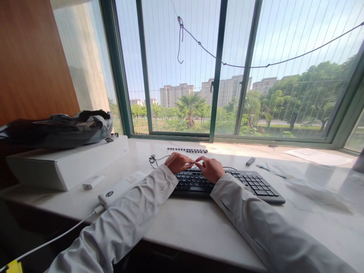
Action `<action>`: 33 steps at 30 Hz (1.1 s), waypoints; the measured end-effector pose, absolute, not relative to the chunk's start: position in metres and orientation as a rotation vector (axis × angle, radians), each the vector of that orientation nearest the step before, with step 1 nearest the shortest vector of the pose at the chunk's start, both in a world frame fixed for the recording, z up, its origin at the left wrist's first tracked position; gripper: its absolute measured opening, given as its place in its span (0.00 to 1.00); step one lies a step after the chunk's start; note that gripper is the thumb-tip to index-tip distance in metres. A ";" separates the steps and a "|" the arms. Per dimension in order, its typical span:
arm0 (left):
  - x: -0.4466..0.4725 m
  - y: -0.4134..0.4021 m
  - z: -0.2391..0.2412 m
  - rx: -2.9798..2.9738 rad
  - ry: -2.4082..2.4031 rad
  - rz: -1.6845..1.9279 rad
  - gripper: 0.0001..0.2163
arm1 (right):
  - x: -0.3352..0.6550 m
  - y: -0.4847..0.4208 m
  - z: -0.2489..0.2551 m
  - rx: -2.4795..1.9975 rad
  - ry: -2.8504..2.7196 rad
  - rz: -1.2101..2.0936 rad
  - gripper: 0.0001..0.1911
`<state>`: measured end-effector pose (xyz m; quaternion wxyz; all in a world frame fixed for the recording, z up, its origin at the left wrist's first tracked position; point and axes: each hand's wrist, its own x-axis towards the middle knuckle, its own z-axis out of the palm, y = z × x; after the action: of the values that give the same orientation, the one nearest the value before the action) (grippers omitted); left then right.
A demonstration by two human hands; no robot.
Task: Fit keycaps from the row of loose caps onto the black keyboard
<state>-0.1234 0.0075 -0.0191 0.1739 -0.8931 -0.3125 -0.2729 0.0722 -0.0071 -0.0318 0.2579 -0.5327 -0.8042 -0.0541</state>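
Observation:
Above the back edge of a black keyboard [257,184], my left hand [178,162] and my right hand [211,168] meet fingertip to fingertip. Both are closed in a pinch around something small and dark, too tiny to name. The keyboard lies flat, its number pad showing to the right of my right hand. My hands and sleeves cover part of its middle. Behind them a row of small black pieces [187,150], like keycaps, is lined up on the table. A thin black cable [153,161] is bunched beside my left hand.
A white power bank [122,189] with a white cable lies left of my left forearm. Further left are a small white device [93,182] and a white box [65,167] bearing a dark bag. At right lie a USB stick [250,162], a thin blue tool [270,170] and clear plastic bags [318,193].

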 end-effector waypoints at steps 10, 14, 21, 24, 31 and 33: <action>-0.121 0.010 -0.022 -2.532 -0.990 -1.202 0.14 | 0.074 -0.004 -0.029 -1.320 -2.102 -0.017 0.16; -0.118 0.006 -0.022 -2.590 -1.033 -1.281 0.13 | 0.075 -0.005 -0.028 -1.261 -2.100 -0.028 0.16; -0.117 0.005 -0.021 -2.609 -1.072 -1.345 0.14 | 0.076 -0.005 -0.030 -1.287 -2.172 -0.092 0.16; -0.119 0.003 -0.019 -2.632 -1.092 -1.295 0.14 | 0.076 -0.004 -0.030 -1.318 -2.203 -0.139 0.17; -0.125 0.011 -0.026 -2.794 -1.079 -1.085 0.09 | 0.078 -0.002 -0.029 -1.403 -2.321 -0.098 0.16; -0.127 0.013 -0.028 -2.841 -1.070 -0.972 0.09 | 0.079 -0.001 -0.029 -1.415 -2.354 -0.057 0.15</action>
<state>-0.1272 0.0129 -0.0281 -0.0231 -0.8910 -0.3356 -0.3050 0.0791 -0.0013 -0.0289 0.1959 -0.5051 -0.8403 -0.0203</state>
